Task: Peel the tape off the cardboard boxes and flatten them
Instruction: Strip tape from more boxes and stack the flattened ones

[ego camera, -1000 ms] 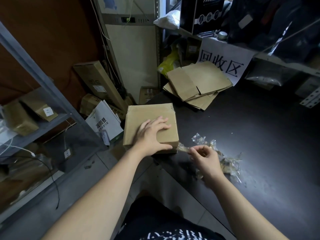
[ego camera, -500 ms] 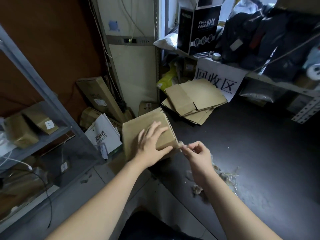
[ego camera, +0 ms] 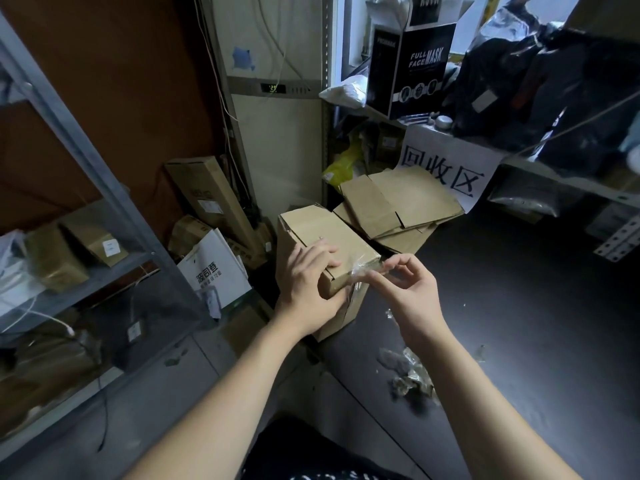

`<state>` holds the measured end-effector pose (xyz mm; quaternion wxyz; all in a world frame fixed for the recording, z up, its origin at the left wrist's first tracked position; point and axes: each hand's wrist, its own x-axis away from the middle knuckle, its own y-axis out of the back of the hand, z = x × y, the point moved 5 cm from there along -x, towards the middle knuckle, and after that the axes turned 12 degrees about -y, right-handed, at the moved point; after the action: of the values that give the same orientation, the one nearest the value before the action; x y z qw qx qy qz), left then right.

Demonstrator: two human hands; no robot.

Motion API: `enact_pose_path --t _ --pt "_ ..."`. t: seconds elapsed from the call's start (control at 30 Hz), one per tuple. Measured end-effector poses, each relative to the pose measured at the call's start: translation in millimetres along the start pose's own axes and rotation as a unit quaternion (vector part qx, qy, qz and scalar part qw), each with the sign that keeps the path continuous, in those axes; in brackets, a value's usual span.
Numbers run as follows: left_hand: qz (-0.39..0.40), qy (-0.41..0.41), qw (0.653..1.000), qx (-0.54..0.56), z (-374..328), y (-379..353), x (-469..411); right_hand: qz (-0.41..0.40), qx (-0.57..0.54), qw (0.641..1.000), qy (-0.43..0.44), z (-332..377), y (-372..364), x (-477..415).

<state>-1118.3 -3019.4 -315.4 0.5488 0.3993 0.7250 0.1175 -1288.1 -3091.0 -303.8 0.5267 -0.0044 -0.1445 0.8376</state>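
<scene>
Head view — left hand [ego camera: 308,289] clasped over cardboard box [ego camera: 332,233] (thumb round edge) — right hand [ego camera: 412,292] fingers [ego camera: 377,284] pinched on tape [ego camera: 358,271].

Box [ego camera: 322,233] tipped up; R hand [ego camera: 408,292] pinches tape [ego camera: 360,271].

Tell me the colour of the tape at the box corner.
The tape is clear and glossy; head view.

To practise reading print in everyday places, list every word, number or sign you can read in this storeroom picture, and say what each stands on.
"FULL FACE MASK": on the black box on the shelf.
"回收区": on the white paper sign hanging from the shelf edge.
White bag: large characters, too blurred to read surely.
Green display on the tall cabinet: digits too small.
Sticker on a shelved box: too small.
</scene>
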Motion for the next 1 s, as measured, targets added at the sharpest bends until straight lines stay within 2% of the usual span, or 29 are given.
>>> enact_pose_path --t 0.23,0.47,1.0 --pt "-0.034 0.013 0.999 -0.005 4.2 -5.6 5.8 0.015 0.043 0.999 -0.005 1.1 -4.1 5.6" --pt "-0.059 0.002 0.998 0.011 7.6 2.6 17.8 0.050 0.029 0.998 -0.012 -4.2 -10.3 6.6" --pt "-0.021 0.020 0.999 0.040 3.2 -5.2 12.8 -0.008 -0.001 1.000 -0.006 9.0 3.9 7.6"
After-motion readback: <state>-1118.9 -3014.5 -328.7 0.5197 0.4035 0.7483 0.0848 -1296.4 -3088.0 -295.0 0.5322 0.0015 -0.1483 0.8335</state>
